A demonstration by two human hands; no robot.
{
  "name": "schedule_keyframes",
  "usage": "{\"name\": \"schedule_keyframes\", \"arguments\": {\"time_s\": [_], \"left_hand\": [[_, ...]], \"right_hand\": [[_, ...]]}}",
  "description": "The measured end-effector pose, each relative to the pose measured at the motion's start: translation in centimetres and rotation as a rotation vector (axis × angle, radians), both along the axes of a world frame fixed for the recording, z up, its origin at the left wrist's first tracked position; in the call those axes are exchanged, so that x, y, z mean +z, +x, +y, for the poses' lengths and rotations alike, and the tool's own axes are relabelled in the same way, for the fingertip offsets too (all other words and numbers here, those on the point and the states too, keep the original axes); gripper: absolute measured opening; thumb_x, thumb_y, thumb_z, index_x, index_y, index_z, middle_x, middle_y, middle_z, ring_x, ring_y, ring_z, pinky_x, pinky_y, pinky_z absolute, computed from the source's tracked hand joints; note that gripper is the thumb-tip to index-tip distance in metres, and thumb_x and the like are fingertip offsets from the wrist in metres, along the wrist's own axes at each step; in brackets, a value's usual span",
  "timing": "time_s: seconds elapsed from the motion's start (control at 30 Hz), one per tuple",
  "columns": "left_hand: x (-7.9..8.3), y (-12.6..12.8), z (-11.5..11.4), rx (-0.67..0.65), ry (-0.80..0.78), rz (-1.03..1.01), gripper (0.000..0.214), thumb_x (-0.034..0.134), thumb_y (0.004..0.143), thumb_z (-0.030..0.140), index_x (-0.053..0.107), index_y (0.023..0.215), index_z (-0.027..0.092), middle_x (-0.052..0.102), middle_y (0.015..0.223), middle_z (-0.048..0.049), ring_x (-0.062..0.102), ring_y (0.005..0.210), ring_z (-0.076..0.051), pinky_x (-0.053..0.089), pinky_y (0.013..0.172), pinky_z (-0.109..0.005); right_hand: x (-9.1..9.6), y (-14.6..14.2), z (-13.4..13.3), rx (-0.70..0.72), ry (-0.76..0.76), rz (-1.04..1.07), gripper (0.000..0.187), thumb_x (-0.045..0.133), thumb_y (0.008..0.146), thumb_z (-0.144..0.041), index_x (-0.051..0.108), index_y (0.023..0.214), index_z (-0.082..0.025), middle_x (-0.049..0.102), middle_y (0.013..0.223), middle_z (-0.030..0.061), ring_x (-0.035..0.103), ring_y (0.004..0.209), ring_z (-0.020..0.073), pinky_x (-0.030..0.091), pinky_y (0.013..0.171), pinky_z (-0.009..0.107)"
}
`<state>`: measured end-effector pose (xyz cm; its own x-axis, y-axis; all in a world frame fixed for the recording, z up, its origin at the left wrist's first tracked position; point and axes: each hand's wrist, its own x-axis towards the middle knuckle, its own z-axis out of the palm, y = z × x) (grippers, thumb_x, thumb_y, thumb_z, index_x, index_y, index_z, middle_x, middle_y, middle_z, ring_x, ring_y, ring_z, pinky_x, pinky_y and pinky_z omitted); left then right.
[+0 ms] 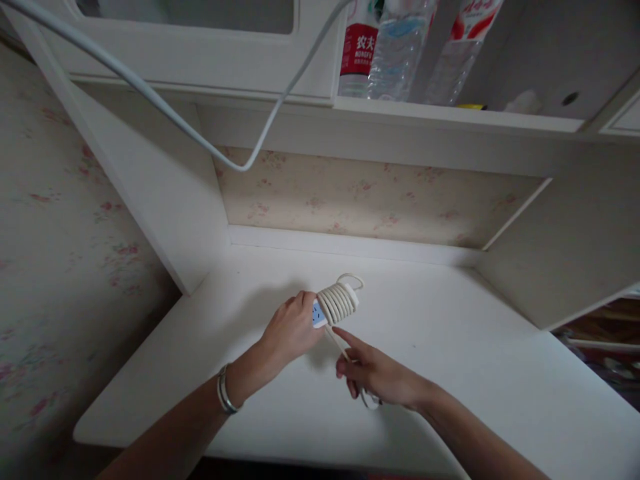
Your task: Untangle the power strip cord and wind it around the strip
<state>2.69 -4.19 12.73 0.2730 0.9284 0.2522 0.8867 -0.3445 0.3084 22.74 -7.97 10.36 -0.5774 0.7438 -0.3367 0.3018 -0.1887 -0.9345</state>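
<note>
Near the middle of the white counter (450, 373), just above its surface, the left hand (293, 328) is closed around one end of a power strip (334, 305), whose blue-and-white socket face peeks out beside the thumb. Its cream cord (338, 301) is wound in neat turns around the strip's body, with a small loop sticking out at about one o'clock from the coil. At five o'clock from the strip, the right hand (376, 375) is curled around the loose tail of the cord, forefinger stretched toward the coil; the tail runs taut between the two and loops out under the palm. The strip looks like light, rigid plastic, easy to pinch by its bare end, and unlikely to be fragile. The cord seems springy and smooth, so the turns could slip off if tension drops; the firmest hold is likely on the strip's end and on the tail close to the coil. At twelve o'clock, on the shelf (450, 117), stand water bottles (400, 50), and a grey cable (165, 107) sags at eleven o'clock.
</note>
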Motion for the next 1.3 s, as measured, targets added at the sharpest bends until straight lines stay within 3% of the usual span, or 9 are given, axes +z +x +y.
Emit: {"name": "schedule_keyframes", "arguments": {"time_s": [0.1,0.17,0.3,0.4,0.5,0.9,1.0,1.17,1.3], "left_hand": [[-1.0,0.5,0.2,-0.04,-0.034,0.022,0.027,0.058,0.077,0.023,0.051,0.102,0.017,0.062,0.1,-0.0099,0.062,0.092,-0.025,0.046,0.078,-0.033],[-1.1,0.7,0.0,-0.061,-0.049,0.03,0.031,0.06,0.076,0.022,0.051,0.105,0.017,0.062,0.102,-0.0099,0.062,0.093,-0.025,0.046,0.08,-0.033],[-1.0,0.7,-0.3,-0.095,-0.079,0.045,0.033,0.061,0.075,0.025,0.052,0.105,0.017,0.062,0.102,-0.01,0.061,0.094,-0.025,0.047,0.081,-0.034],[-1.0,1.0,-0.9,-0.19,-0.111,0.052,0.027,0.058,0.077,0.027,0.055,0.102,0.017,0.065,0.099,-0.0092,0.062,0.092,-0.025,0.048,0.081,-0.035],[-1.2,1.5,-1.8,-0.33,-0.148,0.055,0.02,0.052,0.079,0.023,0.06,0.097,0.02,0.067,0.096,-0.0068,0.064,0.091,-0.023,0.049,0.081,-0.033],[-0.9,1.9,-4.1,-0.356,-0.123,0.128,0.035,0.053,0.074,0.022,0.056,0.108,0.014,0.071,0.095,-0.0111,0.067,0.086,-0.029,0.053,0.077,-0.041],[-0.8,1.9,-4.5,-0.394,-0.134,0.113,0.031,0.052,0.074,0.022,0.057,0.105,0.016,0.07,0.096,-0.0086,0.067,0.085,-0.028,0.053,0.077,-0.04],[-1.1,2.0,-4.8,-0.392,-0.166,0.129,0.033,0.051,0.071,0.017,0.056,0.103,0.015,0.07,0.095,-0.0093,0.067,0.084,-0.027,0.053,0.077,-0.039],[-1.3,2.2,-5.0,-0.379,-0.21,0.115,0.032,0.052,0.072,0.019,0.055,0.103,0.016,0.069,0.096,-0.0089,0.067,0.086,-0.026,0.052,0.078,-0.037]], "right_hand": [[0.9,0.6,-0.4,0.071,-0.221,0.171,0.043,0.061,0.083,-0.044,0.053,0.117,-0.019,0.062,0.103,0.0074,0.064,0.073,0.0144,0.042,0.061,0.025],[1.9,1.2,-0.4,0.128,-0.231,0.249,0.042,0.054,0.086,-0.051,0.058,0.107,-0.015,0.062,0.11,0.0123,0.065,0.085,0.0181,0.045,0.071,0.029],[3.8,1.7,0.2,0.225,0.03,0.251,0.054,0.069,0.075,-0.052,0.056,0.114,-0.018,0.062,0.112,0.0117,0.062,0.078,0.0157,0.046,0.072,0.03],[4.4,1.0,1.2,0.134,0.315,0.041,0.033,0.072,0.074,-0.044,0.063,0.089,-0.016,0.065,0.081,0.0035,0.053,0.062,0.0112,0.041,0.059,0.024],[4.4,0.1,2.4,0.028,0.392,-0.059,0.031,0.063,0.081,-0.046,0.061,0.074,-0.016,0.059,0.061,-0.0009,0.05,0.056,0.0109,0.037,0.054,0.022],[3.7,0.4,3.1,-0.158,0.67,-0.533,0.036,0.06,0.079,-0.055,0.062,0.071,-0.02,0.061,0.064,0.0017,0.052,0.058,0.0144,0.032,0.052,0.025],[3.2,1.0,3.1,-0.147,0.729,-0.503,0.036,0.064,0.076,-0.056,0.059,0.081,-0.02,0.064,0.074,0.0025,0.056,0.065,0.0155,0.037,0.059,0.025],[2.5,1.6,2.7,-0.079,0.597,-0.42,0.036,0.059,0.082,-0.051,0.056,0.103,-0.022,0.067,0.077,0.0008,0.06,0.065,0.0153,0.039,0.06,0.025],[2.3,1.6,2.6,-0.014,0.588,-0.395,0.032,0.056,0.084,-0.051,0.065,0.1,-0.024,0.069,0.077,0.001,0.062,0.067,0.0158,0.042,0.061,0.026]]}}
